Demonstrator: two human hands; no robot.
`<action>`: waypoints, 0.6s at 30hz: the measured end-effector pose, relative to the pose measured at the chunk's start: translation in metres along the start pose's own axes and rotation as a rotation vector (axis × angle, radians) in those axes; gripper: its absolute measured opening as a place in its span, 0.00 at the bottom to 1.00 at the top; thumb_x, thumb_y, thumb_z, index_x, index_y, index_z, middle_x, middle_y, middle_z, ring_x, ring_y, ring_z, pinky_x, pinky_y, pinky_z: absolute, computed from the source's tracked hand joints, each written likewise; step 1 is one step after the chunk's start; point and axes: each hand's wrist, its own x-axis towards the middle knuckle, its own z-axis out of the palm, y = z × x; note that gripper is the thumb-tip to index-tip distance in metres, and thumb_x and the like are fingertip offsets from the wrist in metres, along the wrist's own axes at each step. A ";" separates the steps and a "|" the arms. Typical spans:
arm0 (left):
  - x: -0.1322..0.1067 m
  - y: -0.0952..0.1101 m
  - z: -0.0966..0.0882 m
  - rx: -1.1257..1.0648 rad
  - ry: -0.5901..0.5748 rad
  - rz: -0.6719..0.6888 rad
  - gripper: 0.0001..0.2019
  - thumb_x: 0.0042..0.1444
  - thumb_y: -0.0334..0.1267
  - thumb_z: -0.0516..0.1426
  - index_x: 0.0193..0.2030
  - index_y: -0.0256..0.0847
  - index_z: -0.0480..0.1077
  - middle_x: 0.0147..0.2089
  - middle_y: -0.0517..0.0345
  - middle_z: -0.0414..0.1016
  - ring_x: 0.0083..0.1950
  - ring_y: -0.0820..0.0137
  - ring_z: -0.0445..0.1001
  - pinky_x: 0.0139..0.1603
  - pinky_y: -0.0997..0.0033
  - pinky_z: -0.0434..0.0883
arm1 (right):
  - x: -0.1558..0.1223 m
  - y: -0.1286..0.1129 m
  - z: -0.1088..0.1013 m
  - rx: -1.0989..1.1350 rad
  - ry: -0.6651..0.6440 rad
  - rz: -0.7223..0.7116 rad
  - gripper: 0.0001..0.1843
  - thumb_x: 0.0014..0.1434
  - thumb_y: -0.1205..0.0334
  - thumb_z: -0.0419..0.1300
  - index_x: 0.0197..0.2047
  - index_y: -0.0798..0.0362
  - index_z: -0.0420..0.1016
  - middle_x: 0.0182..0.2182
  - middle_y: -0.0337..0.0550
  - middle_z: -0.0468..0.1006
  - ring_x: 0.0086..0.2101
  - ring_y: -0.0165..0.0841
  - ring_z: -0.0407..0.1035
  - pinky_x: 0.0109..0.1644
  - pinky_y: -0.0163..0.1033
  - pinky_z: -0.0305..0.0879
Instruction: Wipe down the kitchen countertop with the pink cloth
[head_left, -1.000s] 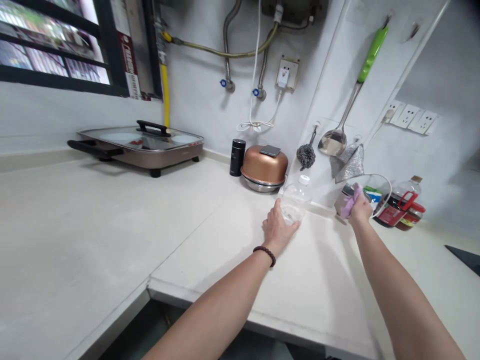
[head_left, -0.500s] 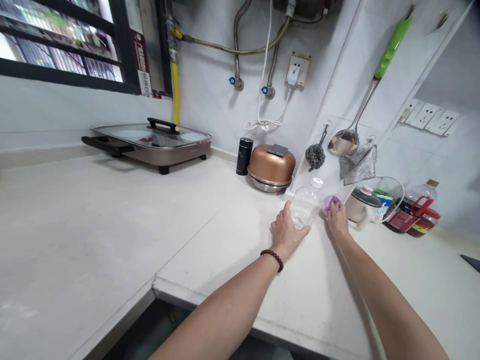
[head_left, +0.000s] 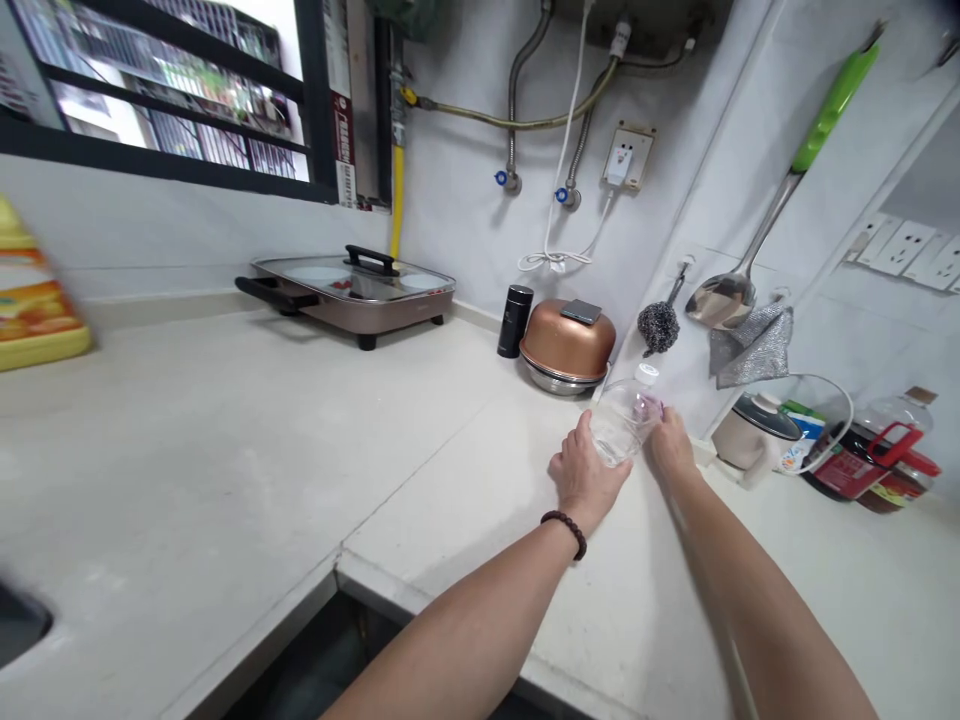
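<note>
My left hand (head_left: 590, 472) is wrapped round the lower part of a clear plastic bottle (head_left: 619, 418) with a white cap, tilted slightly in view. A beaded bracelet (head_left: 567, 530) circles that wrist. Close by on the right, my right hand (head_left: 671, 448) has its fingers closed on a purple cloth (head_left: 654, 406). Most of the cloth is behind the bottle and shows through it. Both hands are at the counter corner by the wall. Just beyond the bottle sits a copper-coloured bowl (head_left: 568, 340) upside down on a steel one.
A lidded electric griddle (head_left: 360, 300) and a black cylinder (head_left: 515, 322) stand along the back. At right are a small pot (head_left: 754, 435) and a dark jar (head_left: 844, 460). A ladle (head_left: 724, 298) and scrubber (head_left: 659, 327) hang overhead. The counter (head_left: 225, 480) has an opening in front.
The view has turned left, bringing a yellow container into sight. My right hand and the purple cloth have moved in behind the bottle. My left hand keeps hold of the bottle.
</note>
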 end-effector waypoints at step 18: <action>0.003 0.002 -0.004 -0.060 0.117 -0.130 0.47 0.52 0.38 0.69 0.75 0.53 0.50 0.70 0.45 0.68 0.74 0.51 0.62 0.69 0.48 0.59 | 0.011 -0.032 -0.027 0.010 -0.175 0.089 0.33 0.72 0.67 0.47 0.77 0.47 0.58 0.52 0.56 0.71 0.48 0.45 0.68 0.46 0.42 0.66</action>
